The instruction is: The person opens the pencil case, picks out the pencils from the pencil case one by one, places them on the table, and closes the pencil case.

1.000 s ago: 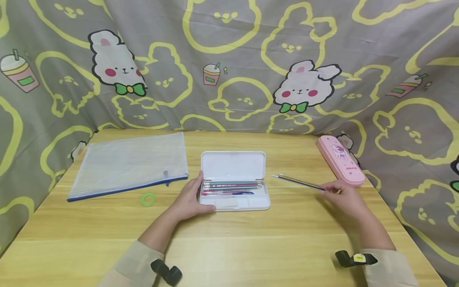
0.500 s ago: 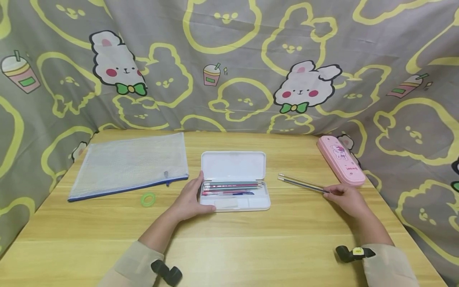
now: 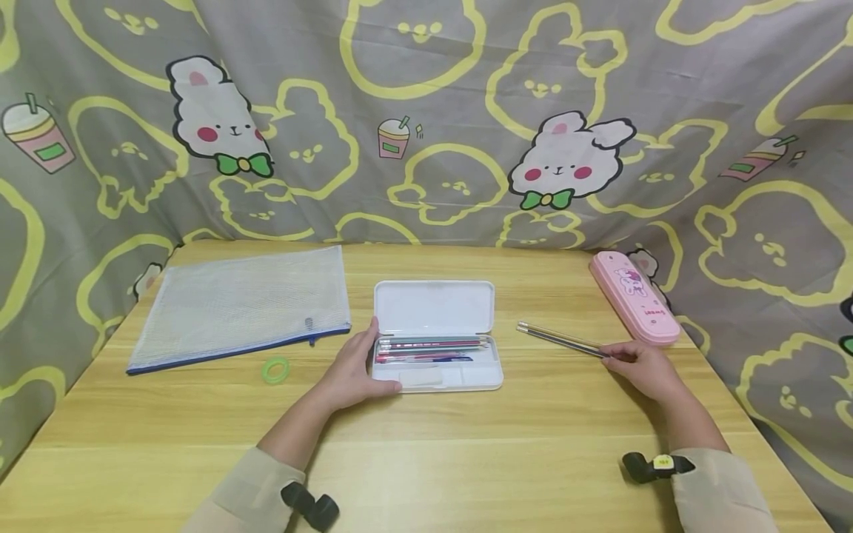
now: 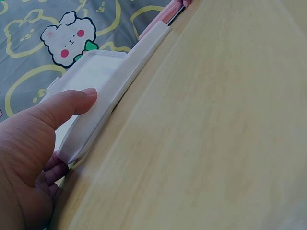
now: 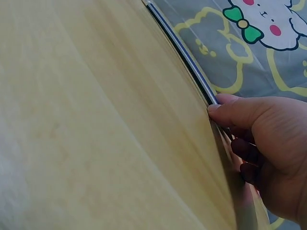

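Note:
A white pencil case (image 3: pixel 433 305) lies with its lid raised in the middle of the table. Several pencils (image 3: pixel 433 345), a pen with a blue cap (image 3: pixel 456 360) and a pale block (image 3: pixel 421 377) sit inside it. My left hand (image 3: pixel 352 376) holds the case by its left end, the thumb (image 4: pixel 79 101) on the front wall and fingers round the end. To the right, my right hand (image 3: pixel 641 371) pinches two pencils (image 3: pixel 561 340), one gold and one dark, between thumb and fingertips. Their far ends point left toward the case, low over the wood.
A pink pencil box (image 3: pixel 633 296) stands shut at the back right, just beyond the right hand. On the left lie a mesh zip pouch (image 3: pixel 243 303) with a blue edge and a green ring (image 3: pixel 275 370). A patterned curtain (image 3: pixel 426 111) borders the table (image 3: pixel 466 466).
The dark pencil has slid back rightward, so the two pencils' left ends are now nearly even. The right hand has shifted slightly; the left hand and the case have stayed put.

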Motion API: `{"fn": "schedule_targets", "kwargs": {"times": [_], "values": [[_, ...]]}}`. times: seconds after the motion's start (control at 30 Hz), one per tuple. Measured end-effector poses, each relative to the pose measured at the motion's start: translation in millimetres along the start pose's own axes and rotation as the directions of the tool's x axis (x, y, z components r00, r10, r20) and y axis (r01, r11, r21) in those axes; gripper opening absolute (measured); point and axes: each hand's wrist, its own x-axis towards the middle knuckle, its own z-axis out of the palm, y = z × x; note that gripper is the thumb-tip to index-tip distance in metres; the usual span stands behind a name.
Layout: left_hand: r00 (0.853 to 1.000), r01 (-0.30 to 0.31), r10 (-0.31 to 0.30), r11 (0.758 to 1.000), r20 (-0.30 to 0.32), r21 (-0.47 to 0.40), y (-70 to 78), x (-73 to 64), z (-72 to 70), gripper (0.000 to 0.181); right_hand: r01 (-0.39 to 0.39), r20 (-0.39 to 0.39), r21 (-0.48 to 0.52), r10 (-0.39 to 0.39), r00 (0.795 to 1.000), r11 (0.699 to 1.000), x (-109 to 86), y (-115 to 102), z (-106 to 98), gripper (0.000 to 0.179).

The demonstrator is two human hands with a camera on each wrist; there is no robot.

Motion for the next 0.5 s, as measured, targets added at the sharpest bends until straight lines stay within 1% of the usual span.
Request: {"fn": "schedule_targets", "kwargs": {"times": [0.5], "values": [[1.000,0.004,-0.004,1.000,0.004,0.002,-0.2,0.2,-0.4,0.126,0.017,0.009,0.003,-0.017,1.000,1.000,0.5,1.1,-0.4,0.030]]}}
